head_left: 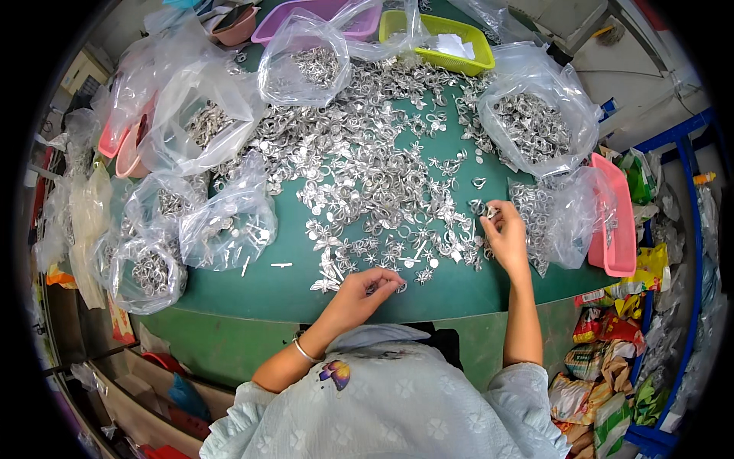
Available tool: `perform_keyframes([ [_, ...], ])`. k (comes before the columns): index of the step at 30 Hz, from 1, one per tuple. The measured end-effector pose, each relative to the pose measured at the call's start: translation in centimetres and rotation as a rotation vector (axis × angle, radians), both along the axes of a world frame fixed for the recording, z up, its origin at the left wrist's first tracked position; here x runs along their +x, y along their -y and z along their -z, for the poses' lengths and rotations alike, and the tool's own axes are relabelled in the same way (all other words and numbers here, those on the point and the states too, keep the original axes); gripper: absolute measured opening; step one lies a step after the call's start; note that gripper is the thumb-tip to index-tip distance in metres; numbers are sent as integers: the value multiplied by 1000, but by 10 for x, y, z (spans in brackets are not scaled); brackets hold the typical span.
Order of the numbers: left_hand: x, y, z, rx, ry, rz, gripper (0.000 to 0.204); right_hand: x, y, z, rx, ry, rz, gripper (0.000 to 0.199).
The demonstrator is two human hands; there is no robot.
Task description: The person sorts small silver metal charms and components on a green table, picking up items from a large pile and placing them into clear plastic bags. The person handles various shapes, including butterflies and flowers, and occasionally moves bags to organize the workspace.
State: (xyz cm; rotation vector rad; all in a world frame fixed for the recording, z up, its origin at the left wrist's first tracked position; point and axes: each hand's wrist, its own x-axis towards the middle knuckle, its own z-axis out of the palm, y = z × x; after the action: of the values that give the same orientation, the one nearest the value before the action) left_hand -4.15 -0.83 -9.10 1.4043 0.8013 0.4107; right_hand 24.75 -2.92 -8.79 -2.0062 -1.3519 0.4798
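Note:
A wide heap of small silver-coloured metal rings and flower-shaped pieces [375,176] spreads over the green tabletop [294,222]. At the heap's near edge my left hand [359,296] is closed in a pinch. A small silver ring [401,288] shows at its fingertips, partly hidden. Further right, my right hand [506,236] pinches a small silver ring [490,212] between thumb and fingers. Beside those fingers lie a few loose rings, with one ring [479,183] standing apart just beyond. A clear plastic bag [569,222] of silver pieces lies close to my right hand.
Open clear bags of metal pieces stand at the far right [585,115], left [164,134] and near left [122,268]. A pink tray [623,229] sits at the right edge. Yellow-green [478,61] and purple [264,32] baskets line the back. A blue rack [692,252] stands right.

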Motion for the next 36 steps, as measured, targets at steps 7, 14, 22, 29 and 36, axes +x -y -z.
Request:
perform_keyframes([
  [7,0,1,-1,-1,-3,14,17,-3,4,-19,99,-731,-54,24],
  [14,10,-1,-4,39,119,-63,19,-19,5,-28,29,-1266,-229,24],
  [22,43,-12,-9,75,242,-122,18,-64,16,-37,-80,-1432,-273,27],
  [29,47,-9,-11,-8,296,-200,11,-76,27,-44,79,-869,-204,19],
  [36,39,-9,-18,58,361,-134,22,-87,31,-53,202,-504,-265,17],
])
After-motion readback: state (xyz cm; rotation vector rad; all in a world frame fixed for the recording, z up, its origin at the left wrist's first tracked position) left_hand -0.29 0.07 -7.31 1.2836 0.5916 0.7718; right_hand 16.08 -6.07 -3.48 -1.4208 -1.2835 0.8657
